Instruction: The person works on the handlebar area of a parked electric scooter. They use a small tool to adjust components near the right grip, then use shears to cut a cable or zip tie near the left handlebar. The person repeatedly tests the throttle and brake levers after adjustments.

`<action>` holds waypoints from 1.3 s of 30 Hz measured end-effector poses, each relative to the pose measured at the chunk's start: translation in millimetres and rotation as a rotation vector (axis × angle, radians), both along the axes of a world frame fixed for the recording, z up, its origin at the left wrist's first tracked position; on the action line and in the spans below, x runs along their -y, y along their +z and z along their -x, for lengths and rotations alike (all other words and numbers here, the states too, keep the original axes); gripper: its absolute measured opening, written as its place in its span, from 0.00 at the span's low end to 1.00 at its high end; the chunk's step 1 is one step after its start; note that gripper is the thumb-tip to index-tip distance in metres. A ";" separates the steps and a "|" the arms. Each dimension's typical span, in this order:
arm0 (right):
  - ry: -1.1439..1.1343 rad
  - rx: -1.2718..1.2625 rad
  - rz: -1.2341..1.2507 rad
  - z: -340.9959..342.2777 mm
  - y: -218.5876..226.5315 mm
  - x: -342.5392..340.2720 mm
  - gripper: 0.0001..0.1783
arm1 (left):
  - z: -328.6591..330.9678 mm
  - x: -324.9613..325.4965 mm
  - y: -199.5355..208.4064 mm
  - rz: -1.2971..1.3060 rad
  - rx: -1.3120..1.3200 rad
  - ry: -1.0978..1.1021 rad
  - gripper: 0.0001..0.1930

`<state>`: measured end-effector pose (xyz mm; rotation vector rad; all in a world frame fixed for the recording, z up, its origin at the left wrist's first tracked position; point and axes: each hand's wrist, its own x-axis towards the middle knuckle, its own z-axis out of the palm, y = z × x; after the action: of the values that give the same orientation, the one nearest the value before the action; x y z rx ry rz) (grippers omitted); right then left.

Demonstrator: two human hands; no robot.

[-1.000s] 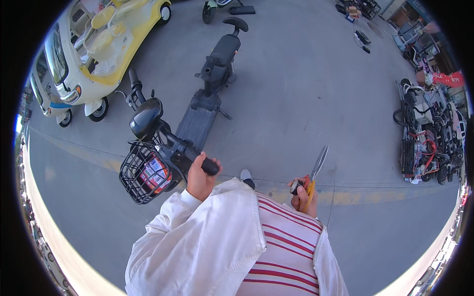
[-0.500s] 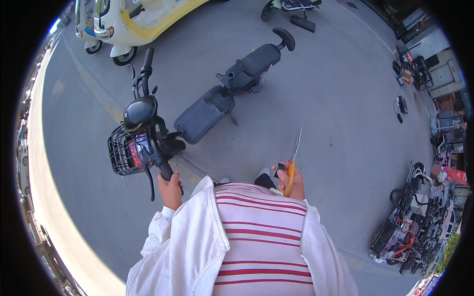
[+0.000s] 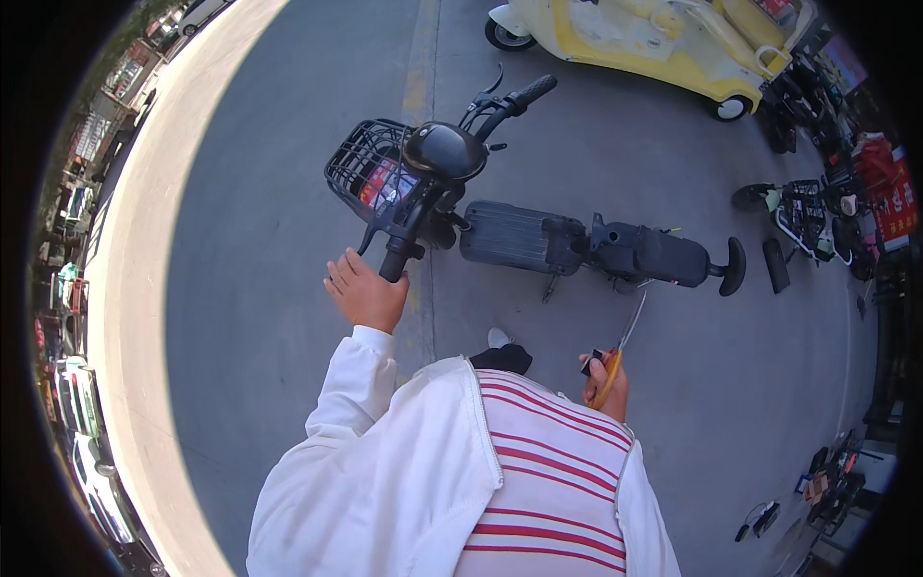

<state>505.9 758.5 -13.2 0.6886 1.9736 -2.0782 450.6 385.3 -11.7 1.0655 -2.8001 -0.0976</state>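
My left hand (image 3: 365, 293) wraps the near handlebar grip (image 3: 394, 262) of the black electric scooter (image 3: 538, 236) standing on grey asphalt; my right hand (image 3: 606, 383) grips 1 pair of orange-handled scissors (image 3: 618, 351). Steadying it; cutting needs closer reach.

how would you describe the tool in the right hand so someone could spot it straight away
Start at the dark electric scooter on the grey pavement, then look just below its seat end. There the right hand holds a screwdriver: an orange handle with a thin metal shaft pointing up toward the scooter, the only orange thing nearby.
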 end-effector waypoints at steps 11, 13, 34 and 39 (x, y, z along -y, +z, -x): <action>0.365 -0.010 0.035 165.4 -6.7 -25.3 0.17 | 7.1 1.7 5.8 -0.007 -0.116 -0.052 0.30; 0.458 -0.101 -0.003 213.4 -1.8 -16.1 0.17 | 10.9 1.4 4.3 0.001 -0.169 -0.082 0.29; 0.633 -1.191 -0.564 565.4 8.6 225.4 0.20 | 19.4 -56.3 -28.0 0.065 -0.176 0.185 0.38; 0.639 -1.182 -0.611 583.7 -3.0 224.8 0.20 | 38.4 -67.9 -18.4 0.151 -0.149 0.227 0.49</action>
<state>-77.9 533.6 -16.1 -1.2971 2.8099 -1.4975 412.3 453.2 -30.0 1.2723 -2.4922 0.0565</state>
